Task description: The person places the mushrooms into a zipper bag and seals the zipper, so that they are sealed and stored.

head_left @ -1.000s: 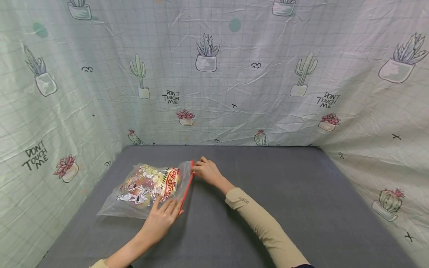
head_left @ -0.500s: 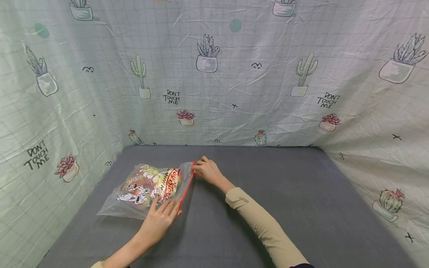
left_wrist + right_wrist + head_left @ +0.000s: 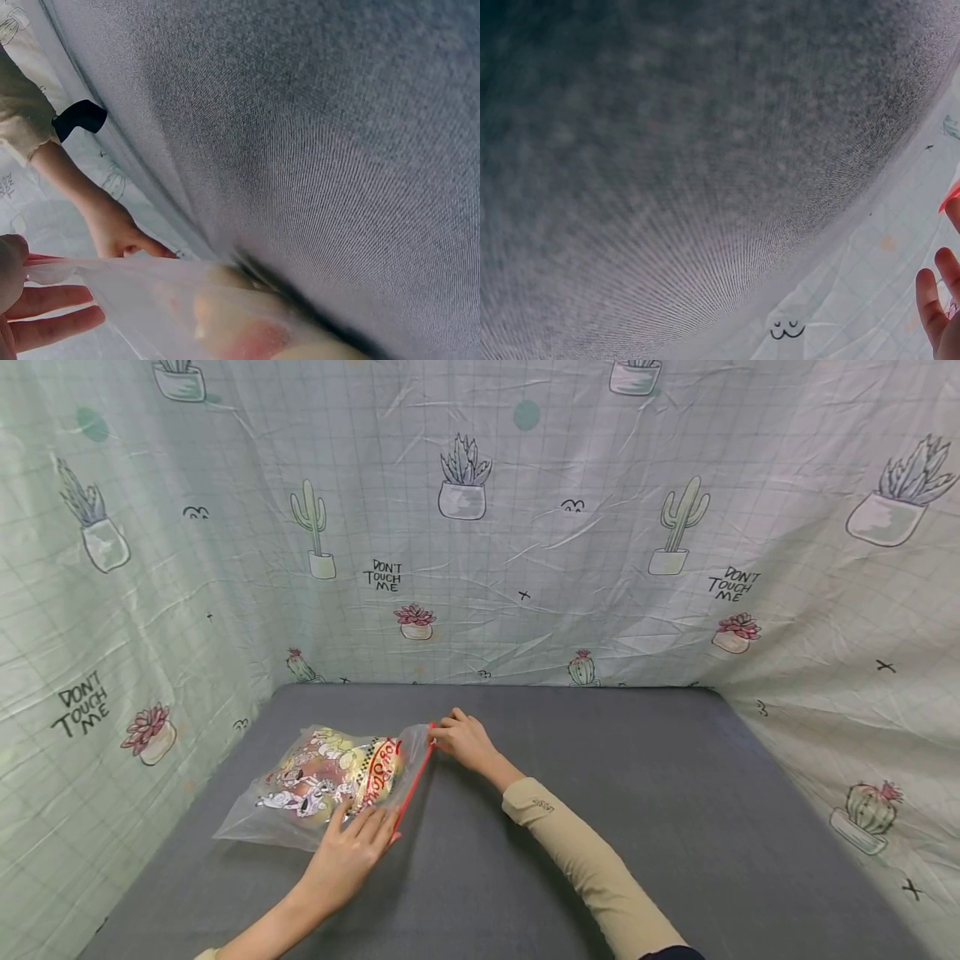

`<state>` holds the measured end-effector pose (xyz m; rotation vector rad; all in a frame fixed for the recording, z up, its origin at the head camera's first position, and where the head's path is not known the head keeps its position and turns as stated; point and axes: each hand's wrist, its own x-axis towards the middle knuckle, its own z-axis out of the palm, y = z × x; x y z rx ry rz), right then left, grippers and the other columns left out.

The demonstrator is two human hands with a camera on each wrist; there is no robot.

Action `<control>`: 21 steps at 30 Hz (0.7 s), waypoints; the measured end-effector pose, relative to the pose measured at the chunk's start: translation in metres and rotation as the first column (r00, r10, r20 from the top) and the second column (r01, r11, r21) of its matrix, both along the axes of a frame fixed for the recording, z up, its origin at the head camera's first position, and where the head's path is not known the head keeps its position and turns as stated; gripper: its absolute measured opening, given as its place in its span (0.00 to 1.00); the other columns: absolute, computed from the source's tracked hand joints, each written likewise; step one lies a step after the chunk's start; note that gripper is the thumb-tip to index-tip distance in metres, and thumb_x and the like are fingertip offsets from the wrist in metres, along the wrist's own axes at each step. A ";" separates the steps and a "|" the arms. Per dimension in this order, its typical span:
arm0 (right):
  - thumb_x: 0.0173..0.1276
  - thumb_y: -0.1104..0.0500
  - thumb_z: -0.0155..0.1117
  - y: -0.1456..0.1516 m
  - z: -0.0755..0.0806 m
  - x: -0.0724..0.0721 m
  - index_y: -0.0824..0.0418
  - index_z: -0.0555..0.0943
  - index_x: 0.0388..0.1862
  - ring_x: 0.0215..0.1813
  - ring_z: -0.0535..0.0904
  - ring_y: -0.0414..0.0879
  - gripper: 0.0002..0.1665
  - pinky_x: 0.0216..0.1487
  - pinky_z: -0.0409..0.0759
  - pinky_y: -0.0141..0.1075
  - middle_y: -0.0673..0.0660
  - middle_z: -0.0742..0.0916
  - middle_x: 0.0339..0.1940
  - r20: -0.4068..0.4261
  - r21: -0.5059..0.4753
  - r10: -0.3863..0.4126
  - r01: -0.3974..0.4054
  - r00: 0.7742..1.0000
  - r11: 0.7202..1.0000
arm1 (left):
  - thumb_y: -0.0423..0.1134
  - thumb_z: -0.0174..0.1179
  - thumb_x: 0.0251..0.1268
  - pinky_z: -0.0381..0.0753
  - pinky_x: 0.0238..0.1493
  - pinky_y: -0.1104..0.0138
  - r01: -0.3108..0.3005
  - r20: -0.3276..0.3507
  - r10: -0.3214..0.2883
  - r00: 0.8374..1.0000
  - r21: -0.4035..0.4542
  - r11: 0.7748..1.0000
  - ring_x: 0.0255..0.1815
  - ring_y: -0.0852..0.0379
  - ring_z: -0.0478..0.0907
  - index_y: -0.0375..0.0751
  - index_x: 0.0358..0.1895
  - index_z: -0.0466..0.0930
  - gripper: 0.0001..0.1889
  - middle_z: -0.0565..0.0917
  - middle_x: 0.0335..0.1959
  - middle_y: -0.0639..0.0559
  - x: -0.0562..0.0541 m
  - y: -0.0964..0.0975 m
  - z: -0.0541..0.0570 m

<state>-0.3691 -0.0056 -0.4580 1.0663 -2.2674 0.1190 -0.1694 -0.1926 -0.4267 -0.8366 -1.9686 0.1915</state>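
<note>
A clear zip bag [image 3: 300, 785] with cartoon figures and red lettering lies at the left of the table. Its red zip strip [image 3: 415, 787] runs along the right side. Yellow and red rounded things [image 3: 251, 337] show through the plastic; their kind is unclear. My left hand [image 3: 348, 850] pinches the near end of the strip between thumb and forefinger, other fingers extended. At the strip's far end, my right hand [image 3: 467, 743] holds the bag's corner. In the right wrist view, only some fingers of the right hand [image 3: 941, 300] and a bit of red strip show at the edge.
Grey cloth covers the table [image 3: 637, 802]. A pale curtain [image 3: 510, 552] printed with potted cacti hangs behind it and along both sides. The table's back edge lies just beyond the right hand.
My left hand has shifted slightly left and toward me, taking the near end of the red strip with it. The right hand stays almost where it was at the far end.
</note>
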 end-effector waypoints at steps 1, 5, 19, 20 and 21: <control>0.57 0.50 0.62 0.000 0.000 0.000 0.40 0.81 0.32 0.34 0.68 0.40 0.04 0.27 0.67 0.26 0.42 0.82 0.32 -0.002 -0.002 0.001 -0.001 1.000 1.000 | 0.45 0.28 0.72 0.73 0.40 0.49 -0.002 0.003 0.002 1.000 0.001 1.000 0.31 0.49 0.79 0.36 0.37 0.82 0.28 0.83 0.29 0.45 0.000 0.000 0.000; 0.56 0.51 0.63 0.000 0.000 -0.001 0.40 0.81 0.32 0.33 0.68 0.41 0.05 0.27 0.68 0.27 0.43 0.82 0.32 -0.011 -0.010 -0.002 0.002 1.000 1.000 | 0.45 0.27 0.72 0.73 0.40 0.49 -0.009 0.005 0.009 1.000 0.004 1.000 0.31 0.49 0.79 0.36 0.37 0.82 0.29 0.83 0.29 0.45 0.001 -0.002 0.001; 0.56 0.51 0.63 0.000 -0.001 -0.004 0.40 0.81 0.31 0.34 0.69 0.42 0.05 0.25 0.68 0.28 0.44 0.81 0.30 0.018 -0.019 -0.031 0.031 0.999 0.999 | 0.45 0.27 0.72 0.73 0.40 0.50 -0.020 0.006 0.020 1.000 -0.002 1.000 0.32 0.49 0.80 0.36 0.38 0.82 0.29 0.84 0.31 0.44 0.006 -0.006 0.006; 0.56 0.51 0.63 0.000 -0.002 -0.004 0.39 0.81 0.31 0.34 0.68 0.42 0.05 0.25 0.67 0.28 0.44 0.81 0.30 0.021 -0.019 -0.034 0.034 0.999 0.999 | 0.45 0.26 0.72 0.73 0.41 0.50 -0.020 0.005 0.020 1.000 -0.003 1.000 0.32 0.49 0.80 0.36 0.38 0.82 0.29 0.84 0.31 0.44 0.006 -0.006 0.006; 0.56 0.52 0.63 0.000 -0.002 -0.005 0.39 0.81 0.31 0.34 0.68 0.42 0.05 0.24 0.67 0.28 0.44 0.81 0.30 0.025 -0.019 -0.038 0.039 0.999 0.999 | 0.45 0.26 0.72 0.72 0.41 0.50 -0.020 0.007 0.020 1.000 -0.004 1.000 0.32 0.49 0.80 0.36 0.38 0.81 0.29 0.84 0.31 0.44 0.007 -0.007 0.006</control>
